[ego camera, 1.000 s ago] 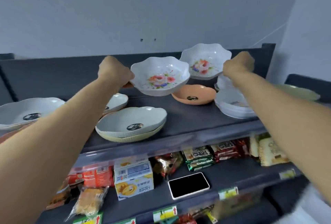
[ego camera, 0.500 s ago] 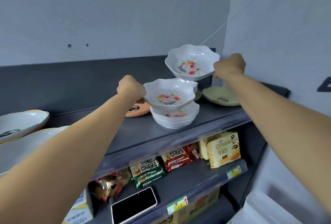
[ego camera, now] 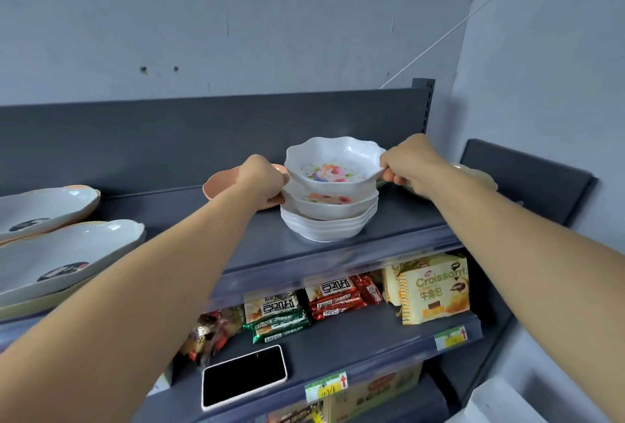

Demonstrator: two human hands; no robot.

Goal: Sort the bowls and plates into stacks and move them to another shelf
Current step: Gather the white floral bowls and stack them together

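Observation:
A stack of white scalloped bowls [ego camera: 326,226] stands on the dark grey top shelf [ego camera: 189,216]. My left hand [ego camera: 262,182] grips the left rim of a floral bowl [ego camera: 329,200] that rests on the stack. My right hand [ego camera: 411,165] pinches the right rim of another floral bowl [ego camera: 333,165], which is nested on top, slightly tilted. A peach bowl [ego camera: 216,186] sits behind my left hand. A pale green plate [ego camera: 482,176] lies partly hidden behind my right hand. Large white oval plates [ego camera: 61,253] are stacked at the left.
The shelf's back panel rises behind the bowls, with a wall close on the right. Below, a lower shelf holds snack packs [ego camera: 280,316], a croissant box [ego camera: 436,287] and a phone [ego camera: 243,377] lying flat.
My left hand has set its floral bowl down onto the white stack. My right hand has lowered its floral bowl from above onto that one. Both hands keep their grip.

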